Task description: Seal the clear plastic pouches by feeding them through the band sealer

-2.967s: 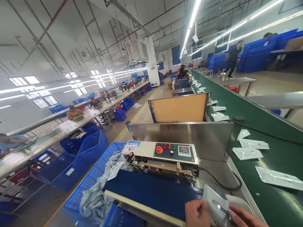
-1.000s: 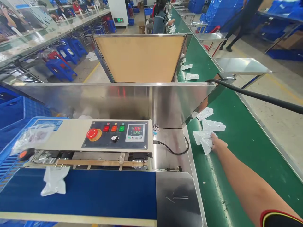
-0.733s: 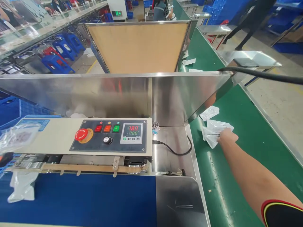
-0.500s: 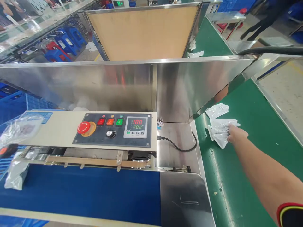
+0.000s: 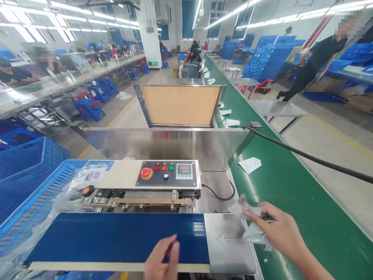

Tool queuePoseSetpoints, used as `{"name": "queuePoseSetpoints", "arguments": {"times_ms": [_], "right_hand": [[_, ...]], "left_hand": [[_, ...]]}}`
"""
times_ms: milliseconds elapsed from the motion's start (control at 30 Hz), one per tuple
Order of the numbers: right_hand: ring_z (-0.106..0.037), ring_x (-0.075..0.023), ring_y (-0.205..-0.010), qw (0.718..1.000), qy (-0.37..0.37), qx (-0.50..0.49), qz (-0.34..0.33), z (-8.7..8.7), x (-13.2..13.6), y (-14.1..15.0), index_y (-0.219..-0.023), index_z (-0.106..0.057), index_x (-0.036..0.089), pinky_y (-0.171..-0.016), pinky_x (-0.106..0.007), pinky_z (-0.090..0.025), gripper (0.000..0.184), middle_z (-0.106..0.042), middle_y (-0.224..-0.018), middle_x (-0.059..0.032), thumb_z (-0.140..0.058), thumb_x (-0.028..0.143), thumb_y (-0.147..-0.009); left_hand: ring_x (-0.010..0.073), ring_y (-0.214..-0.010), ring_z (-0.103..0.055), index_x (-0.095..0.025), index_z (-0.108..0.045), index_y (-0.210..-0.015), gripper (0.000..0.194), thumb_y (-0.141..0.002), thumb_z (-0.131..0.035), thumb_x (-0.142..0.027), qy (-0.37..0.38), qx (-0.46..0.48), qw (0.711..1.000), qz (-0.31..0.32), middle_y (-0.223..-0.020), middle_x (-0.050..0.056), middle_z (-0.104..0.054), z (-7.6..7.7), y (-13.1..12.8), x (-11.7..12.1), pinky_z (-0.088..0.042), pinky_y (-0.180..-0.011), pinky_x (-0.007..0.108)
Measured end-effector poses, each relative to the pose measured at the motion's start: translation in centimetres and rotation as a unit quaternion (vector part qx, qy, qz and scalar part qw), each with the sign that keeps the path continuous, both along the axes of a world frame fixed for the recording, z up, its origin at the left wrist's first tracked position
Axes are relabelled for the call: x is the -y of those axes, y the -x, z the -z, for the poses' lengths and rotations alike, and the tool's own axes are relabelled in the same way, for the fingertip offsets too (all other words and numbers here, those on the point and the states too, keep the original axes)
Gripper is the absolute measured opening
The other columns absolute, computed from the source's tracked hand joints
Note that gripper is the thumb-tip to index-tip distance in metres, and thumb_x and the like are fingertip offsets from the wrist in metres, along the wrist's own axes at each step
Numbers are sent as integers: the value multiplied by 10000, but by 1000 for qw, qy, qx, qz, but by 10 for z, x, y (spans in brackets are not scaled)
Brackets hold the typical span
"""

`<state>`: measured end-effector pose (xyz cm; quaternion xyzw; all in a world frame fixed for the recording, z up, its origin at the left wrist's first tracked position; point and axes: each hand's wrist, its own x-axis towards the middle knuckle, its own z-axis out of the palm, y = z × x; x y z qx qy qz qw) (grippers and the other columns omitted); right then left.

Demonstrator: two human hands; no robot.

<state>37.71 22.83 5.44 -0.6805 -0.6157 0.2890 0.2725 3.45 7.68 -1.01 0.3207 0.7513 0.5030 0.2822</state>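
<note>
The right hand (image 5: 282,230) pinches white packets (image 5: 254,234), at two o'clock from the left hand (image 5: 161,258), which is too blurry to tell if pinched or spread.

Two bare human hands show, uncovered down to the fingertips. The left hand (image 5: 162,259) appears only in part, cut off by the lower edge of the view; its thumb and forefinger have rounded tips, and blur softens their outline. The right hand (image 5: 281,227) is seen more fully, with long fingers, a smooth back and a slimmer wrist running into a bare forearm (image 5: 314,265), which leaves the view at the bottom. The skin of both looks plain and even; the fingernails are too blurred to make out.
</note>
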Motion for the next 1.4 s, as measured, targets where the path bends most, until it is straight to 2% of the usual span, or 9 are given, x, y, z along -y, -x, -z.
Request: {"name": "queuePoseSetpoints", "arguments": {"times_ms": [67,167,367,533,667,800,1100,1267,1400], "right_hand": [[-516,-182,-619,995,22,-61,-70,-11,19,37,-581,-521,246,-625,-305,-460,554,-616,-661,-15,-798,694,-755],[-523,-184,-635,983,56,-144,-103,-11,38,74,-572,-520,239,-638,-299,-467,538,-587,-623,-4,-817,655,-740],[-604,-215,-775,965,110,-213,-104,3,68,79,-828,-781,223,-743,-305,-499,439,-724,-815,-33,-721,656,-865],[-500,-170,-706,970,115,-198,-83,14,84,74,-724,-677,201,-658,-272,-411,502,-604,-710,-1,-677,677,-886],[-364,-134,-617,966,160,-201,-6,34,74,71,-642,-544,220,-594,-268,-305,541,-434,-597,41,-680,725,-782],[-346,-124,-595,945,240,-219,39,53,46,81,-633,-533,231,-579,-275,-283,510,-439,-585,46,-728,703,-638],[-352,-115,-551,950,227,-213,-7,65,-3,141,-594,-570,225,-541,-274,-258,436,-457,-537,43,-791,595,-668],[-542,-158,-664,959,192,-208,-20,57,5,145,-712,-744,188,-607,-278,-392,429,-705,-718,-38,-751,615,-755],[-663,-210,-784,964,141,-223,-13,38,21,141,-866,-813,182,-690,-298,-495,457,-804,-890,-82,-744,627,-790]], "left_hand": [[329,-1046,-772,-233,-854,-1216,506,-868,-813,-598,-39,44,982,177,-1248,161,-809,-15,-29,-38,-633,-954,381],[294,-978,-746,-173,-857,-1179,534,-1000,-648,-630,-76,128,944,296,-1122,170,-820,-30,-67,-67,-602,-917,344],[182,-671,-513,-156,-735,-740,711,-1024,-491,-760,-69,130,954,262,-686,58,-629,-24,-85,-60,-425,-643,258],[178,-696,-496,-174,-716,-713,590,-1038,-553,-638,-82,95,937,327,-691,43,-612,-17,-86,-57,-401,-682,258],[149,-604,-404,-195,-602,-572,583,-870,-714,-683,14,151,958,244,-575,-1,-495,1,-84,-74,-315,-580,260],[114,-537,-275,-220,-474,-508,639,-759,-755,-737,63,184,963,185,-509,-46,-347,21,-70,-97,-201,-522,264],[127,-530,-416,-160,-668,-593,609,-728,-799,-739,26,179,980,88,-537,0,-525,23,-24,-116,-295,-525,262],[280,-860,-716,-134,-821,-886,574,-809,-772,-701,-20,141,990,2,-904,134,-790,16,19,-89,-551,-750,337],[334,-1239,-693,-182,-774,-1272,576,-878,-764,-601,-80,56,995,-30,-1337,184,-752,7,17,-48,-548,-1053,412]]}}
